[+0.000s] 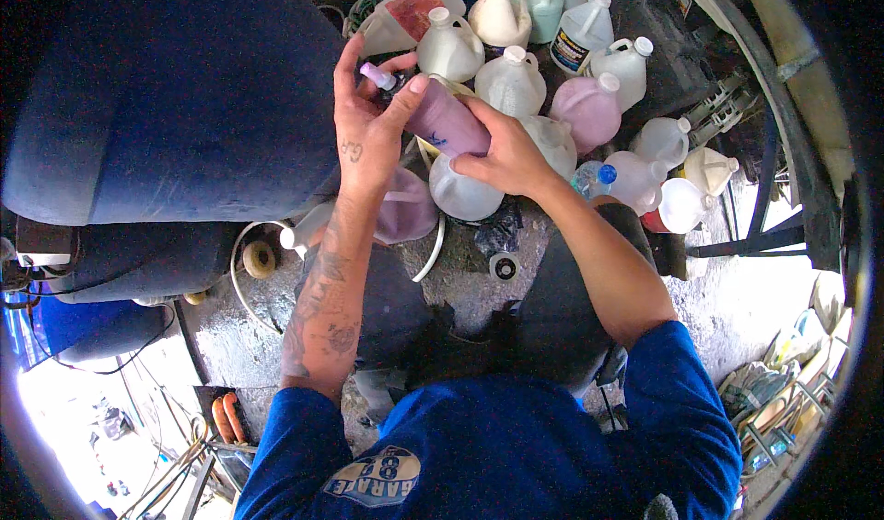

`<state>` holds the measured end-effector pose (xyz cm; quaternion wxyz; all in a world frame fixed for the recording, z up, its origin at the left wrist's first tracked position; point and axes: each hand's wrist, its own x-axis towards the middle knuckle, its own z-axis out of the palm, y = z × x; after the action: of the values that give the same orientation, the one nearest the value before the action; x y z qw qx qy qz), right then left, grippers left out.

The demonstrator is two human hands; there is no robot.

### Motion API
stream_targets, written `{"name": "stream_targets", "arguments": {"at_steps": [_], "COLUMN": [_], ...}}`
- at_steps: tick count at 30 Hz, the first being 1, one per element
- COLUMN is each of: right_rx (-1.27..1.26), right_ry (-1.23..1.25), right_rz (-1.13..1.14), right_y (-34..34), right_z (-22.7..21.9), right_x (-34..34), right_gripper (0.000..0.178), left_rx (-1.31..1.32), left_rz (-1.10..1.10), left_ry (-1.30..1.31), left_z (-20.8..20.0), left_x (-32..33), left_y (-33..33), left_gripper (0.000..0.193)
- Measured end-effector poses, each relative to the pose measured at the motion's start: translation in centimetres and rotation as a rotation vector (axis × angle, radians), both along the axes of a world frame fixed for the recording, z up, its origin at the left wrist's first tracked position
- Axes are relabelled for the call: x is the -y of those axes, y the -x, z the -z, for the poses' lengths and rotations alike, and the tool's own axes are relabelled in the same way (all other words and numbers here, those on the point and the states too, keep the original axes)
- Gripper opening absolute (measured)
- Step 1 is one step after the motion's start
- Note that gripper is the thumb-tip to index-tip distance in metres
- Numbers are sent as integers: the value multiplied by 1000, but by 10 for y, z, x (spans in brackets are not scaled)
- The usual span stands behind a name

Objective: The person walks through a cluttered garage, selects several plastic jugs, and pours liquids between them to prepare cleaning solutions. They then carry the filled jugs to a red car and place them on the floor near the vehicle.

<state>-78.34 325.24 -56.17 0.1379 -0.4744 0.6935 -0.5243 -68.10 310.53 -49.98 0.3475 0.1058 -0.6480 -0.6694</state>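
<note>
Purple plastic, the spray bottle (453,126) sits tilted between both hands in the head view, above a cluster of jugs, its pale nozzle (376,75) pointing up and left. The right hand (517,155) is clamped around its lower end, and the left hand (370,143) closes on the neck end, thumb against the shoulder, fingers partly hidden behind. Beneath are a translucent white jug (463,193) and a purple-tinted jug (407,209); a clear blue-capped bottle (592,179) stands near the right forearm.
</note>
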Motion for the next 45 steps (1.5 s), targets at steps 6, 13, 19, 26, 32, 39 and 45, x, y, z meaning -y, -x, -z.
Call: {"name": "stream_targets", "arguments": {"at_steps": [6, 13, 19, 26, 32, 39, 45], "right_rx": [6, 116, 1521, 226, 1567, 49, 791], "right_ry": [2, -60, 1, -40, 54, 230, -4], "right_rz": [24, -73, -1104, -134, -1064, -231, -450], "right_y": [-3, 4, -4, -23, -30, -20, -39], "right_z": [-5, 3, -1, -5, 1, -3, -4], "right_x": [0, 1, -5, 3, -10, 4, -1], "right_gripper": [74, 73, 81, 65, 58, 81, 78], "left_rx": [-14, 62, -158, 230, -63, 101, -63], "left_rz": [-17, 97, 551, 235, 577, -53, 428], "left_ry": [-10, -115, -375, -300, -408, -271, -351], "left_z": [6, 0, 12, -13, -4, -19, -18], "left_x": [3, 9, 17, 11, 12, 33, 36], "left_y": [3, -2, -10, -9, -5, -5, -8], "left_gripper": [80, 71, 82, 67, 76, 57, 70]}}
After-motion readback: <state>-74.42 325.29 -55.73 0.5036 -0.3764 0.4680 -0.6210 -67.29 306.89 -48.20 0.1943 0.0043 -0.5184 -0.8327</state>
